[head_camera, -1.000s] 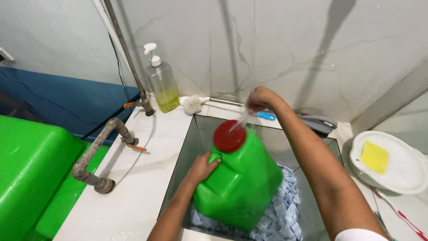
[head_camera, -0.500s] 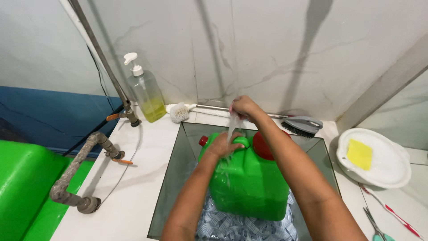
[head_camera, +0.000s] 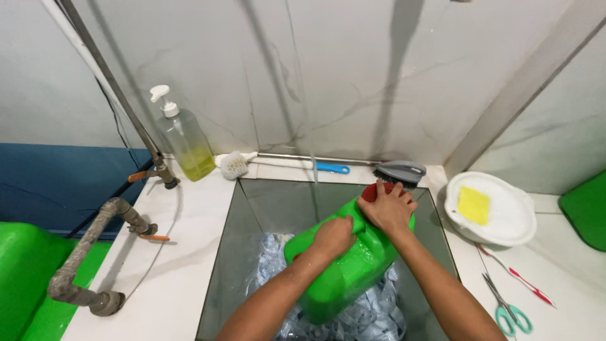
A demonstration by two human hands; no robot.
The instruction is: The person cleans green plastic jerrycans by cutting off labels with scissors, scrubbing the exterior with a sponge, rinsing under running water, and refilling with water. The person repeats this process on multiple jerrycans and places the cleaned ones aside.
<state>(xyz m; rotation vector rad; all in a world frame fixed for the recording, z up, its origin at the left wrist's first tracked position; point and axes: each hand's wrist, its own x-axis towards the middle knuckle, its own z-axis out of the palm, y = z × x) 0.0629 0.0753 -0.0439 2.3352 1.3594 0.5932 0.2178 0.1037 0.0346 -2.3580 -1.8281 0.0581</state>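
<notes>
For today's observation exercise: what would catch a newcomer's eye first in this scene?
A bright green jug with a red cap lies tilted over the sink, gripped by the left hand and the right hand. A thin stream of water falls just behind it. At the right, a white bowl holds a yellow sponge.

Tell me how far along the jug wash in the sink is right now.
Done, by the look of it: the green jug is wet and glistening. In hand: the left hand and right hand grip it, tilted over the sink, beside a thin water stream, with the red cap on. Left: the brush and soap bottle sit untouched.
</notes>
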